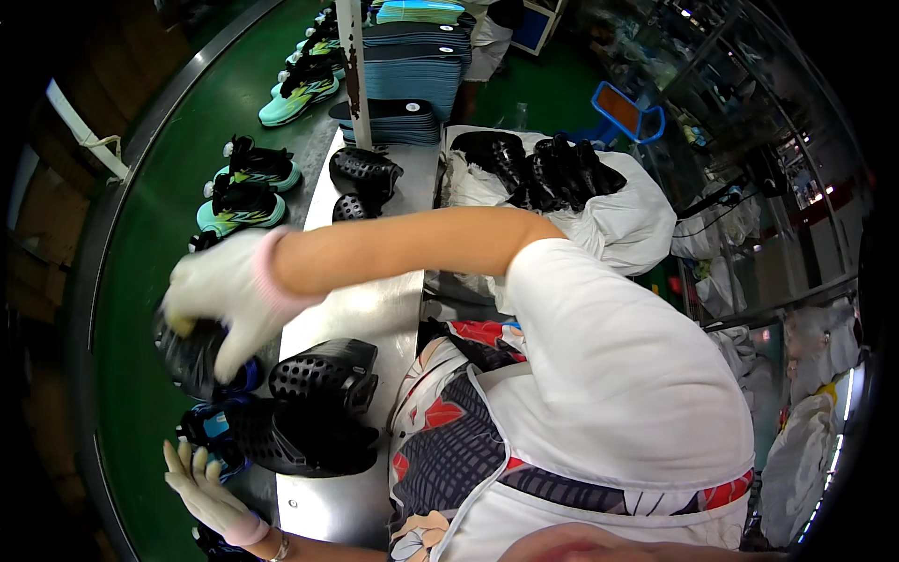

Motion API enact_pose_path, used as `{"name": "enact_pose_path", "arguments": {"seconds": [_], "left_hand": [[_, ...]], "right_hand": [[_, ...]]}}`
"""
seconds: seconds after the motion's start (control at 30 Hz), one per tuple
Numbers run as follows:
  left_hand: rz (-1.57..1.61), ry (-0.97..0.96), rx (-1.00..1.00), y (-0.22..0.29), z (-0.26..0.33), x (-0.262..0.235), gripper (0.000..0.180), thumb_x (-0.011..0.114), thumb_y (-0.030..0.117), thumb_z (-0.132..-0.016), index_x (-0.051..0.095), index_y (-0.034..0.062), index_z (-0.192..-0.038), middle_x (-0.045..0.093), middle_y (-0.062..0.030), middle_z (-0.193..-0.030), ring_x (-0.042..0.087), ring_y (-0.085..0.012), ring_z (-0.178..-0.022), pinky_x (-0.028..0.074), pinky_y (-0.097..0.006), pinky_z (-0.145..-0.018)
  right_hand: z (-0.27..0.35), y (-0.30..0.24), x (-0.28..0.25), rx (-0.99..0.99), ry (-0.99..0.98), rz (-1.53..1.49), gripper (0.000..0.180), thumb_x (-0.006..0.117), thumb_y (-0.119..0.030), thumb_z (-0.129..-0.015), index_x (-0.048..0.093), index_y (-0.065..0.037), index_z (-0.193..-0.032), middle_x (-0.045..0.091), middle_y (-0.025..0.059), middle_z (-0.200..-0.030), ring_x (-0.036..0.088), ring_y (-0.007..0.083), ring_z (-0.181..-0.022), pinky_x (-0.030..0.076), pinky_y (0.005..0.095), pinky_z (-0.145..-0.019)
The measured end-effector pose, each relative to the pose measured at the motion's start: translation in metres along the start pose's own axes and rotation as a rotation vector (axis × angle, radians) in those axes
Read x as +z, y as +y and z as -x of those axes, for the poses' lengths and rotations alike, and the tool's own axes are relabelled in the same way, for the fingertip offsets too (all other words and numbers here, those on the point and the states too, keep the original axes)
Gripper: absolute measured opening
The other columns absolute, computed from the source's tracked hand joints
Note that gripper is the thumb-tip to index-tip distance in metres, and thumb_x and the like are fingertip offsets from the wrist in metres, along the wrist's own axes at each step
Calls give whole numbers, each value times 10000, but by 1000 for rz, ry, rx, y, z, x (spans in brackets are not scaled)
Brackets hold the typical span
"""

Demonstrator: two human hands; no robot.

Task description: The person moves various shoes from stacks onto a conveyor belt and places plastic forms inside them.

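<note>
My right hand, in a white glove with a pink cuff, reaches across the bench. Its fingers and thumb curl over a dark shoe with a blue edge, partly hidden by the glove. Closer to the picture's lower edge, my gloved left hand is open, its fingers spread beside a blue-and-black shoe. A black, shoe-shaped plastic form lies against that shoe; whether it enters the shoe I cannot tell. Just above it sits another black form, dotted with round holes.
A metal bench runs before me, beside a green belt. Mint-and-black shoes line the belt. More black forms, stacked insoles and a metal post stand farther along. Black forms lie on white sacking.
</note>
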State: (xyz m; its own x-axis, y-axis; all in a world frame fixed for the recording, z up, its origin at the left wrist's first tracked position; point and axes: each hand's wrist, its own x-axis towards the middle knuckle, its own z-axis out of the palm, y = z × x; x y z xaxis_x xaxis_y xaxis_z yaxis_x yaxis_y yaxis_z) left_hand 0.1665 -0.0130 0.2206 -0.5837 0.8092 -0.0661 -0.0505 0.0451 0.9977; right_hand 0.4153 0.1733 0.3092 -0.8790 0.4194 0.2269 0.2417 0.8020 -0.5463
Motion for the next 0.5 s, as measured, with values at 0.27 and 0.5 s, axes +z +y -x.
{"name": "enact_pose_path", "arguments": {"seconds": [0.27,0.5], "left_hand": [[-689,266,996,-7,25,-36,805,782,110,-748,311,-70,-1375,480,-234,-1287,564,-305,-1100,472,-392,-943],[410,305,385,12,49,-73,456,660,309,-860,514,-22,-1136,588,-126,-1084,589,-244,-982,479,-363,-859]], "right_hand": [[-84,-94,67,-411,-241,-91,507,663,-458,-695,677,-43,-985,683,160,-900,652,314,-869,512,382,-751],[-111,-130,129,-220,-384,-188,683,654,-508,-727,605,-22,-1205,677,199,-986,656,295,-920,519,336,-776]]}}
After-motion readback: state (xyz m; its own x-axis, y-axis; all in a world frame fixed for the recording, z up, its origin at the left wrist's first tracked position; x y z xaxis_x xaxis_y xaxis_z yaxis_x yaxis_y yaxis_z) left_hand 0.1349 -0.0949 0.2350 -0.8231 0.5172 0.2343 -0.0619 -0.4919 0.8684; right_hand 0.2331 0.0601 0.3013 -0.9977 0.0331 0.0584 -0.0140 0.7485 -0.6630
